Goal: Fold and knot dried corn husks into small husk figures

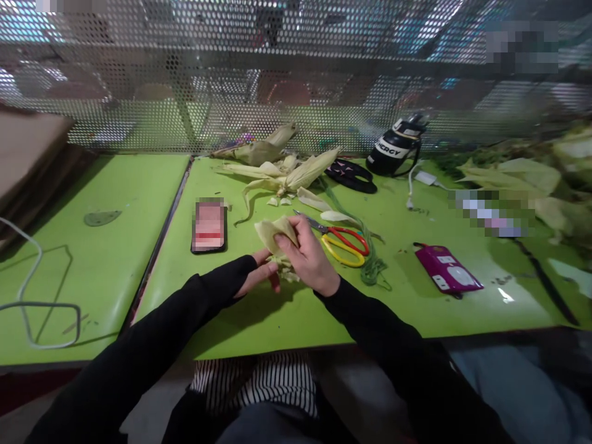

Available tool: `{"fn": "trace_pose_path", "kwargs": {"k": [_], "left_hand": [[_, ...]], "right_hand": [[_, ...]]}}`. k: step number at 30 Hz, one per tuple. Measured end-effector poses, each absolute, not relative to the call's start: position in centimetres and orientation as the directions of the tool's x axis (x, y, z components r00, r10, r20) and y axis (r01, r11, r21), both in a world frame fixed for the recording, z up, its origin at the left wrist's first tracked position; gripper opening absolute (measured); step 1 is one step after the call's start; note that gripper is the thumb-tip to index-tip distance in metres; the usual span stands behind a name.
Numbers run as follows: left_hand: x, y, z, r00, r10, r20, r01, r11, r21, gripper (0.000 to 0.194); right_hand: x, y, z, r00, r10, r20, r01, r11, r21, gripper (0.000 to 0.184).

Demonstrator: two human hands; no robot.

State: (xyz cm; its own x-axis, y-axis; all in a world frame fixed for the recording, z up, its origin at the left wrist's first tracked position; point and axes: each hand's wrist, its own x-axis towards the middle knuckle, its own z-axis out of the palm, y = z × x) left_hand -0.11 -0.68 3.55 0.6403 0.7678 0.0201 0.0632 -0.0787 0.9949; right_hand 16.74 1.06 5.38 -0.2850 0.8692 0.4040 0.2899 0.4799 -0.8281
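black sleeves (pixel 157 339) — both hands (pixel 312 258) at a pale husk (pixel 269 235)

We see a phone (pixel 209 225) lying flat at left, a grey cable (pixel 50 304) farther left, a black bottle (pixel 394 148) before the metal screen (pixel 287 80), a white plug (pixel 409 202) near the bottle, and a purple box (pixel 448 269) at right.

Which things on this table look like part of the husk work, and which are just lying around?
Likely part of it:
- pale husk piece in the right hand
- husk bundle
- perhaps scissors and green strands

Probably just lying around:
- phone
- black bottle
- purple device
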Motion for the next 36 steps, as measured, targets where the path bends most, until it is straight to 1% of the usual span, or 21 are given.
{"fn": "trace_pose_path", "kwargs": {"k": [2,5,7,11,14,16,19,22,26,29,32,34,36], "left_hand": [[-0.3,-0.7,3.7,0.656,0.755,-0.002,0.098,-0.083,0.992,0.039],[-0.4,-0.9,4.0,0.654,0.756,0.003,0.099,-0.09,0.991,0.03],[-0.2,-1.2,4.3,0.625,0.781,-0.015,0.114,-0.072,0.991,0.029],[0.4,-1.9,5.1,0.524,0.844,-0.112,0.13,0.05,0.99,0.039],[0.8,-2.2,5.4,0.472,0.872,-0.131,0.06,0.116,0.991,0.048],[1.0,-2.2,5.2,0.467,0.874,-0.132,0.016,0.141,0.99,0.051],[1.2,-2.0,4.6,0.504,0.855,-0.118,-0.045,0.162,0.986,0.053],[1.4,-1.7,4.5,0.563,0.82,-0.099,-0.116,0.198,0.973,0.044],[1.1,-1.1,5.7,0.584,0.796,-0.156,-0.138,0.287,0.948,0.034],[0.7,-0.3,6.0,0.576,0.792,-0.203,-0.15,0.347,0.926,0.029],[0.5,0.3,5.7,0.573,0.78,-0.251,-0.161,0.408,0.899,0.025],[0.6,0.2,5.5,0.553,0.793,-0.255,-0.167,0.406,0.899,0.017],[0.7,-0.2,5.6,0.523,0.818,-0.238,-0.172,0.376,0.911,0.019]], "right_hand": [[16.5,1.0,5.4,-0.283,0.867,0.409,0.278,0.483,-0.83,0.01],[16.1,1.0,5.5,-0.26,0.879,0.399,0.2,0.454,-0.868,0.013],[15.9,1.1,5.5,-0.245,0.895,0.372,0.143,0.413,-0.899,0.014],[16.1,1.9,5.1,-0.147,0.923,0.357,0.023,0.364,-0.931,0.014],[16.5,2.5,4.8,-0.054,0.922,0.382,-0.1,0.376,-0.921,0.014],[16.8,2.6,4.8,-0.015,0.928,0.373,-0.135,0.367,-0.92,0.013],[17.1,2.5,5.0,-0.033,0.944,0.329,-0.096,0.325,-0.941,0.014],[17.2,2.2,5.4,-0.137,0.949,0.283,-0.03,0.281,-0.959,0.023],[17.3,1.9,5.8,-0.251,0.925,0.285,-0.022,0.289,-0.957,0.034],[17.3,1.7,5.9,-0.289,0.921,0.261,0.015,0.276,-0.961,0.031],[17.3,1.6,5.8,-0.262,0.926,0.271,0.116,0.309,-0.944,0.023],[17.4,1.6,5.7,-0.195,0.929,0.315,0.177,0.349,-0.92,0.019],[17.4,1.7,5.7,-0.132,0.928,0.348,0.214,0.369,-0.904,0.018]]}}
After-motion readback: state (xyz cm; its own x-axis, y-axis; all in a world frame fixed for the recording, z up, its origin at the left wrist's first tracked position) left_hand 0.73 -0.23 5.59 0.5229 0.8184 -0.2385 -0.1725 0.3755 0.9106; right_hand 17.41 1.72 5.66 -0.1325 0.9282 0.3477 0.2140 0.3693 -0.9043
